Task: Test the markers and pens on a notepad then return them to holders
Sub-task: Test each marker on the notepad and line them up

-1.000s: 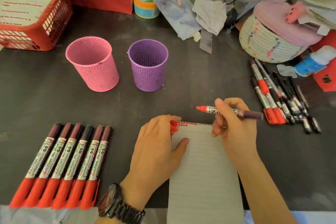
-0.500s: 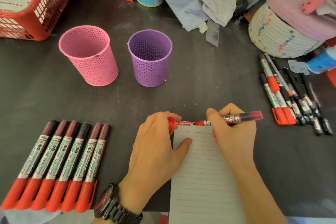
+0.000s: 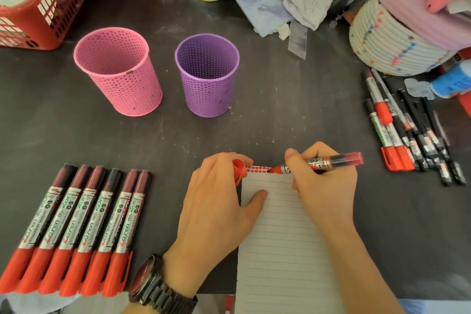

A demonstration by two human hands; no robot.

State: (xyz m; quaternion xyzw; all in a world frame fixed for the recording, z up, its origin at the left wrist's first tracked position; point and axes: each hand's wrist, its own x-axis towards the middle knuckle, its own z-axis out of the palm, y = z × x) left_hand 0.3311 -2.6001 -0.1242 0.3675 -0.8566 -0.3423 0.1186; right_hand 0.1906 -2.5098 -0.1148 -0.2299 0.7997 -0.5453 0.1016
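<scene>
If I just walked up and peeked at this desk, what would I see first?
Right in the middle, the right hand presses an uncapped red marker to the top of a lined notepad, beside a row of red test marks, while the left hand steadies the pad and holds the red cap. Six capped red markers lie in a neat row at the left. Behind stand a pink holder and a purple holder.

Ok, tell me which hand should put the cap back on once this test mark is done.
Left. The left hand already pinches the red cap at the notepad's top corner, next to the marker tip. The right hand is busy gripping the marker, so it only needs to offer the tip.
</scene>
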